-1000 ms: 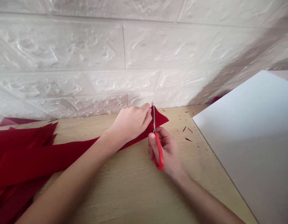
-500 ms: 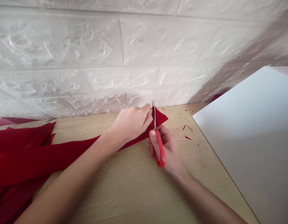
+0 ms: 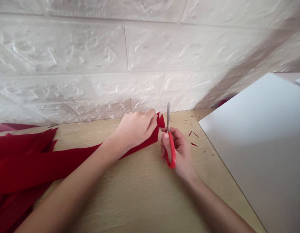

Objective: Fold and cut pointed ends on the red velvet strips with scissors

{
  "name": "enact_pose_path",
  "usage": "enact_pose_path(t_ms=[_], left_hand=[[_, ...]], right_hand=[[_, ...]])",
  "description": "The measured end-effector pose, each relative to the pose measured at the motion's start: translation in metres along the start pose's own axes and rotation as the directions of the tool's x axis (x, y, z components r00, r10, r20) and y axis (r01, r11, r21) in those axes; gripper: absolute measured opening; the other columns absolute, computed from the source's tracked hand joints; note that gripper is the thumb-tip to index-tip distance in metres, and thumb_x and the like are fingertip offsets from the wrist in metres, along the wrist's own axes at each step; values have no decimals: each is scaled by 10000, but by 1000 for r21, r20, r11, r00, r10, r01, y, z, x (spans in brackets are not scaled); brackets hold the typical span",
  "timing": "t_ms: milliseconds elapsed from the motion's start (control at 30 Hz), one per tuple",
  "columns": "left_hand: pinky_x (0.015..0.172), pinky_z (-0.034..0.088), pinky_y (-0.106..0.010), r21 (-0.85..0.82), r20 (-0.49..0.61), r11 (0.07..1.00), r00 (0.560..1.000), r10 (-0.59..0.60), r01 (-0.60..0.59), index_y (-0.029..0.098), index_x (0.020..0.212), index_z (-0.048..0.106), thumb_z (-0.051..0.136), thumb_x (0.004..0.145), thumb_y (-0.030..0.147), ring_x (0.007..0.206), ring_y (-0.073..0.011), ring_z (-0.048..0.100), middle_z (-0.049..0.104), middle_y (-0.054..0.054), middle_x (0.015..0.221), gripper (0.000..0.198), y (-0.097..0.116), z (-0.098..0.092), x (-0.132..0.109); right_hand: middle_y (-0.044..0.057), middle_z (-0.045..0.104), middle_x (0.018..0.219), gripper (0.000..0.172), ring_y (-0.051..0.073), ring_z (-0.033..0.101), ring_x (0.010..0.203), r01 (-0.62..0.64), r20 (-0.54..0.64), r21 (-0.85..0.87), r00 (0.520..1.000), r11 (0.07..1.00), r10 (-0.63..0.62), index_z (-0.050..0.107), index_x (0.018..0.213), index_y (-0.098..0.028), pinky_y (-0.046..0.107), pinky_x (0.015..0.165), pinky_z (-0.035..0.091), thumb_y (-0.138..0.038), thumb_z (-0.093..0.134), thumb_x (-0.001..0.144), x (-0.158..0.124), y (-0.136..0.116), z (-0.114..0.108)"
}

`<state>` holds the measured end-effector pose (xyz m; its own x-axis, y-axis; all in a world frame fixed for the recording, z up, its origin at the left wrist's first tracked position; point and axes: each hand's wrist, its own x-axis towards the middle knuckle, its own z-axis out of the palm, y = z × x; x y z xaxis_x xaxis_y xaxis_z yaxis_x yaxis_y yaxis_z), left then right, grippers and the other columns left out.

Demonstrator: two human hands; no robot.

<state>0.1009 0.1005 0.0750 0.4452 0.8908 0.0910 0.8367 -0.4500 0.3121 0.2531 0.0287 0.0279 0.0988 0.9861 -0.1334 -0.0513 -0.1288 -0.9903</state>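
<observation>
My left hand is closed on the right end of a long red fabric strip, which runs left under my forearm to the other cloth. The strip's end now has a straight cut edge. Just right of that edge is a small cut-off red fabric piece. My right hand holds red-handled scissors upright, the thumb and fingers at the handles. Their blades look closed together and stand apart from the strip, to the right of the small piece.
A pile of red cloth lies at the left of the wooden tabletop. Several thin red scraps are scattered right of my right hand. A large white panel covers the right side. The white brick-patterned wall rises behind.
The pointed tip of the strip has been cut off, leaving a small piece by the edge. The scissors and my right hand have moved right, off the fabric; my left hand stayed put.
</observation>
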Motion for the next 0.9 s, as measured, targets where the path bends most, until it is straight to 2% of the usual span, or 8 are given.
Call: enact_pose_path(t_ms=[133,200,267,400,567,633,733,900], left_hand=[[563,300,-335,3,-21,1000,1000,14,-14,200,954,632,299,1042,320,629,-203,613,698,-50,756,364,1,-3,0],[559,295,-337,0,-28,1000,999,16,-16,200,964,638,297,1042,323,614,-203,605,694,-50,738,370,1,-4,0],[559,287,-339,-7,-33,1000,999,15,-15,200,968,640,294,1043,328,600,-201,593,687,-48,720,377,3,-4,-1],[571,307,-331,-53,-22,998,999,24,-25,201,959,631,303,1052,366,619,-192,598,689,-42,734,379,6,-7,-3],[649,426,-324,-263,33,963,997,70,-59,198,1072,607,284,1066,387,677,-179,621,704,-23,800,374,8,-15,-8],[742,483,-334,-306,42,948,994,102,-84,190,1151,596,298,1069,378,818,-193,666,736,-47,949,362,10,-18,-11],[928,496,-388,-224,65,967,988,137,-119,181,1204,604,317,1065,329,1077,-237,645,702,-93,1201,352,13,-24,-20],[1039,467,-473,-36,273,998,961,51,-43,197,1131,663,278,1055,315,1134,-270,608,684,-95,1221,409,3,-41,-52]], right_hand=[[-62,557,697,565,109,484,490,59,-64,-140,996,988,-68,574,1078,-237,257,437,403,-709,717,801,9,-7,-18],[-27,606,738,562,143,540,560,84,-86,-311,990,947,-116,578,1087,-228,287,507,433,-695,711,804,16,-9,-32],[10,658,769,506,180,588,631,78,-101,-555,982,828,-160,587,1110,-216,311,577,438,-633,687,840,23,-10,-45],[67,724,850,381,238,645,725,-9,-110,-884,975,467,-190,597,1184,-212,326,620,402,-475,595,909,31,-10,-68],[126,749,941,375,282,671,777,-122,-149,-973,980,197,-130,616,1238,-193,333,602,365,-409,491,959,32,-16,-81],[152,747,963,377,301,676,819,-145,-160,-983,978,117,-132,628,1249,-173,342,617,366,-369,458,976,31,-19,-84],[175,731,949,376,306,663,843,-104,-106,-994,982,23,-155,650,1234,-138,361,676,399,-305,422,987,31,-20,-91],[220,711,1041,458,348,648,990,-47,-35,-997,984,-67,-174,626,1347,-95,403,821,456,-289,413,991,31,-9,-100]])
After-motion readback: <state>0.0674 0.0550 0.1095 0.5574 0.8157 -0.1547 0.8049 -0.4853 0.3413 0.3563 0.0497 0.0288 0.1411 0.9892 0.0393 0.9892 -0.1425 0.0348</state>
